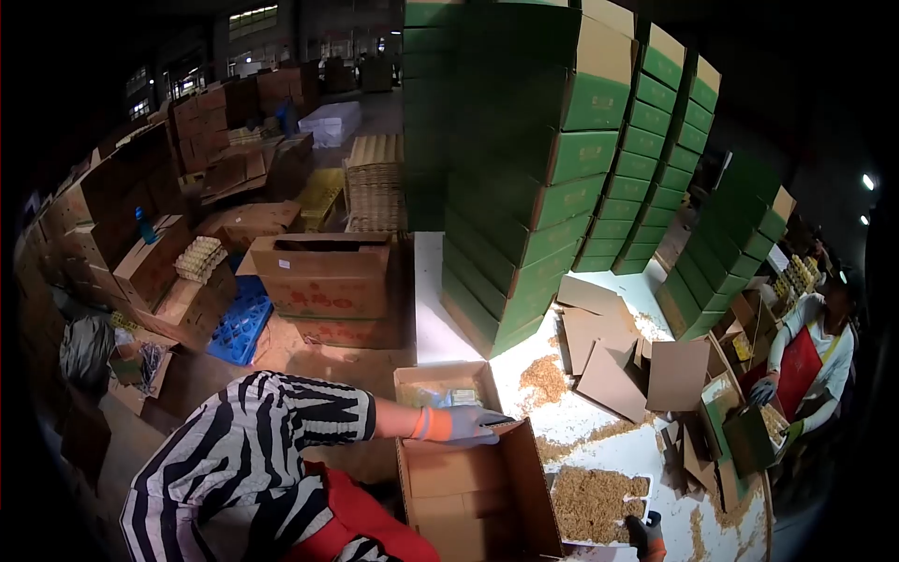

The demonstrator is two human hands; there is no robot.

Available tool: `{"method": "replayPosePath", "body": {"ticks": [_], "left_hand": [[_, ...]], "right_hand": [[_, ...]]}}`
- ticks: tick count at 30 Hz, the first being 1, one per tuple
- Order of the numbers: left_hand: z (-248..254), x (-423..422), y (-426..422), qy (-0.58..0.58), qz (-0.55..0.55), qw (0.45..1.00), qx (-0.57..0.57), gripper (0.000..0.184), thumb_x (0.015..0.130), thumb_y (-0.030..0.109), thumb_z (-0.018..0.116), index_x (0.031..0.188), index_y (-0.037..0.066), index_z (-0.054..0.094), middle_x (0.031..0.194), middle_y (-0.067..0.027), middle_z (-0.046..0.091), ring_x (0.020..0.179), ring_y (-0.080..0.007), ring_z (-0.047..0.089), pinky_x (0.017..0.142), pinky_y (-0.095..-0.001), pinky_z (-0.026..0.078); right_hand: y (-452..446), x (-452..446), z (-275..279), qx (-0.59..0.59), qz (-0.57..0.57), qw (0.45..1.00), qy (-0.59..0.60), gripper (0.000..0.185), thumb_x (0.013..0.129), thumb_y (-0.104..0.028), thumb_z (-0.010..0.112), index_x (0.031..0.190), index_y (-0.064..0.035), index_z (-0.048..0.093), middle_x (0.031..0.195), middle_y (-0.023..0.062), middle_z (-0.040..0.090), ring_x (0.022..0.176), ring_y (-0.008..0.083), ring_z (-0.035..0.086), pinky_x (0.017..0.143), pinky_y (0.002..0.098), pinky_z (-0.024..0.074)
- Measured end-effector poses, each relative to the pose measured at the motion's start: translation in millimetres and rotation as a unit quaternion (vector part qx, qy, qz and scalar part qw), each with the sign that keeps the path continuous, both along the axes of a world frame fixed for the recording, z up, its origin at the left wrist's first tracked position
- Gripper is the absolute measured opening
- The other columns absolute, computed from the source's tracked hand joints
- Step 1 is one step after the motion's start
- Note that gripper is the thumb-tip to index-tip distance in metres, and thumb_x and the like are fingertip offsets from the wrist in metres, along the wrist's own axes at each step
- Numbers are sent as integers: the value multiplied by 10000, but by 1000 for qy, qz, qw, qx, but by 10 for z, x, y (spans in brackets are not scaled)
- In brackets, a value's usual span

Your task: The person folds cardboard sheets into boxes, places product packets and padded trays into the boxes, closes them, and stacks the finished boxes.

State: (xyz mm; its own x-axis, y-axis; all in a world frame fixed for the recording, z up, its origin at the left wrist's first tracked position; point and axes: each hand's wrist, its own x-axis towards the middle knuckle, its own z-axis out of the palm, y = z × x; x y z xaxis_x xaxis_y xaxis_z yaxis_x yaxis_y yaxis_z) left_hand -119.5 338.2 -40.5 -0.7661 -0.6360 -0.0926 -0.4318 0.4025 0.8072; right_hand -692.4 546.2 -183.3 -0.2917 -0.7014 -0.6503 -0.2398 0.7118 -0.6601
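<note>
My left hand [461, 426], in a grey glove with an orange cuff, grips the upper edge of an open brown cardboard box [459, 465]. The inside of this box shows bare cardboard. Just behind it stands a smaller open carton [412, 386] with clear plastic and a small packet in it. My right hand [646, 536], in a dark glove with an orange cuff, is closed at the right edge of a white tray [585, 540]. Brown, grainy loose material [590, 501] fills the tray. The fingertips on the tray's rim are partly in shadow.
Tall stacks of green boxes [581, 197] rise from the white table [431, 318]. Loose cardboard sheets [609, 379] and spilled grains [543, 379] lie on it. A co-worker [810, 351] in a red apron handles a box at right. Cartons [323, 281] and a blue pallet [242, 318] stand left.
</note>
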Motion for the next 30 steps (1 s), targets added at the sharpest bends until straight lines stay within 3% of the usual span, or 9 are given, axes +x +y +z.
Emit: {"method": "replayPosePath", "body": {"ticks": [6,11,12,13,16,18,22,26,30], "left_hand": [[-179,-14,-49,46,-14,999,-12,577,903,333,541,1391,45,428,1289,-208,552,1174,-325,540,1012,-372,406],[-230,3,-6,82,-33,993,-76,556,897,312,574,1381,69,449,1274,-215,556,1107,-370,568,985,-383,437],[-82,9,35,61,-48,995,-62,522,902,276,565,1355,36,467,1263,-233,553,1071,-365,589,960,-373,459],[-234,24,-19,55,-102,933,-341,490,905,234,563,1339,21,482,1249,-228,565,1069,-337,598,947,-369,469],[-163,-82,-51,96,-30,992,78,544,894,227,600,1354,-20,450,1358,-212,493,1233,-278,504,1057,-334,375],[-92,-75,65,104,12,982,155,660,904,270,607,1423,-33,336,1449,-186,398,1347,-251,370,1111,-321,288],[-55,-120,61,63,-24,992,108,748,921,439,557,1435,-42,303,1454,-197,385,1353,-258,359,1113,-310,268],[-134,-131,85,133,4,962,237,782,917,516,529,1437,-28,318,1441,-175,409,1326,-231,387,1100,-291,280],[-527,-223,12,192,58,903,380,758,887,510,597,1412,5,388,1365,-108,503,1270,-171,441,1036,-239,343]], "right_hand": [[779,1482,116,-258,-348,890,-139,730,867,-374,644,1423,-91,265,1358,118,429,1179,290,483,965,463,429],[1945,1964,131,-385,-433,765,-279,605,861,-409,618,1346,-89,448,1209,150,596,1052,300,597,877,450,502],[2042,2147,285,-363,-442,766,-292,743,870,-530,526,1437,-78,362,1401,123,468,1260,321,459,1059,470,369],[2129,2236,431,-361,-472,734,-330,679,887,-481,540,1406,-66,402,1373,123,495,1224,303,496,1041,440,394],[2498,2439,953,-470,-528,689,-158,536,961,-321,505,1406,-44,397,1361,100,502,1213,259,510,1025,388,414],[2362,2799,1508,-499,-511,685,-143,495,974,-291,487,1395,-40,415,1377,92,484,1222,250,506,1019,394,432],[2363,3455,2026,-489,-457,742,-42,442,993,-211,441,1398,-37,410,1433,132,411,1251,297,471,1043,440,421],[2348,4152,2088,-348,-218,841,353,429,959,-142,483,1349,33,444,1345,158,498,1214,277,507,1041,402,408],[1496,4704,2609,-357,-374,855,33,552,890,-148,501,1395,33,367,1345,129,460,1166,199,493,940,301,423]]}}
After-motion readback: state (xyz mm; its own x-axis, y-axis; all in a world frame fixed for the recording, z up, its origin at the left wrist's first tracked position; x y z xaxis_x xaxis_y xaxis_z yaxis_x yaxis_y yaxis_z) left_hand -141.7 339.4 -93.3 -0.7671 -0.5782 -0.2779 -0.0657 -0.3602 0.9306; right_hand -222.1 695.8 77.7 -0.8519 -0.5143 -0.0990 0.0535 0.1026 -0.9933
